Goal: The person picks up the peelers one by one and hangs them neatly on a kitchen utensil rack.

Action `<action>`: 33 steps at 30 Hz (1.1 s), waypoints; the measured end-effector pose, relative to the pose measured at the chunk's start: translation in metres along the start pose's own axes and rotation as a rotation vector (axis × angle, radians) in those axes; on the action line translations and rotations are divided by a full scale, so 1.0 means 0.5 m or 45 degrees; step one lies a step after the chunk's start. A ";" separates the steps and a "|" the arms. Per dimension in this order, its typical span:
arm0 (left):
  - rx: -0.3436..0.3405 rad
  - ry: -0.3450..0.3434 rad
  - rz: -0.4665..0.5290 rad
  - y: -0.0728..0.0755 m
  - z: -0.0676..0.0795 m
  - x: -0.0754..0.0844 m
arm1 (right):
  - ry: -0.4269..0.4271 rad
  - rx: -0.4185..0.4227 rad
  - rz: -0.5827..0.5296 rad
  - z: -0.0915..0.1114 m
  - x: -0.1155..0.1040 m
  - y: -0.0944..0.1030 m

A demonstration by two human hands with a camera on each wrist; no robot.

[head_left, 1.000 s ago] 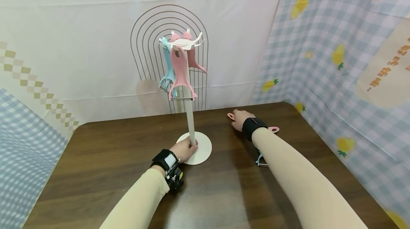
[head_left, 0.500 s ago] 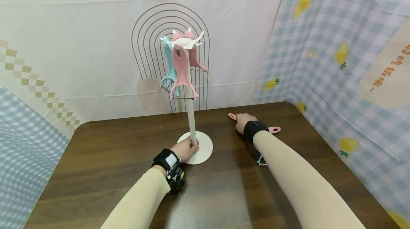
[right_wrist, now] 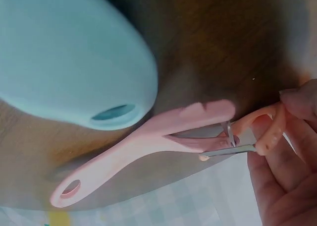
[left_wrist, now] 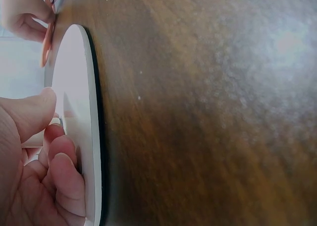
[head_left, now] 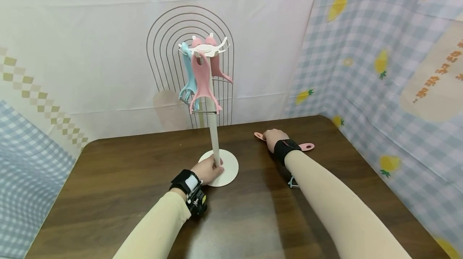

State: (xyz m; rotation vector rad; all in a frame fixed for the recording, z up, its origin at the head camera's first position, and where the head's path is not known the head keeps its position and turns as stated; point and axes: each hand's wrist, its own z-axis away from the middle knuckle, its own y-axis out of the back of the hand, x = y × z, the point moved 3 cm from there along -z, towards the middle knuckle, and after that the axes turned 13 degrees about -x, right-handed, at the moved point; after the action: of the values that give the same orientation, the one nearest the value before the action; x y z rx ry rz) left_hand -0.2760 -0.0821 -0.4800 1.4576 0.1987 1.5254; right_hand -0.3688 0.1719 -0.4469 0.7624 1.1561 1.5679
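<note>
In the head view my left hand [head_left: 205, 170] grips the white pole [head_left: 214, 140] of a hook stand, low down by its round base [head_left: 228, 170]. The left wrist view shows its thumb and curled fingers close over that base. My right hand [head_left: 276, 140] pinches an orange Y-shaped peeler [right_wrist: 272, 132] by its head end, the handle pointing toward the stand. A pink peeler [right_wrist: 119, 154] lies on the table, its blade end against the orange one's. Near it is a light blue peeler [right_wrist: 74, 57], mostly hidden under my right forearm in the head view.
From the stand's top hooks hang a pink peeler [head_left: 203, 78], a light blue peeler [head_left: 189, 75] and a darker pink peeler [head_left: 216, 66]. The brown wooden table [head_left: 119, 178] meets a white cloth [head_left: 90, 50] behind and a checked cloth [head_left: 361, 90] at right.
My right hand has shifted slightly right and nearer along the orange peeler, and more of its handle shows. My left hand stays on the pole.
</note>
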 end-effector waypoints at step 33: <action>0.005 0.025 0.050 -0.001 -0.005 -0.004 | 0.272 0.427 -0.596 0.062 -0.045 0.124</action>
State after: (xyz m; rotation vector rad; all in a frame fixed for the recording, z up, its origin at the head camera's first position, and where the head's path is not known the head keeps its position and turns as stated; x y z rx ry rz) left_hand -0.2783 -0.0819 -0.4825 1.4582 0.1858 1.5723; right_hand -0.3561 0.1574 -0.3767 0.4904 1.6469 1.0934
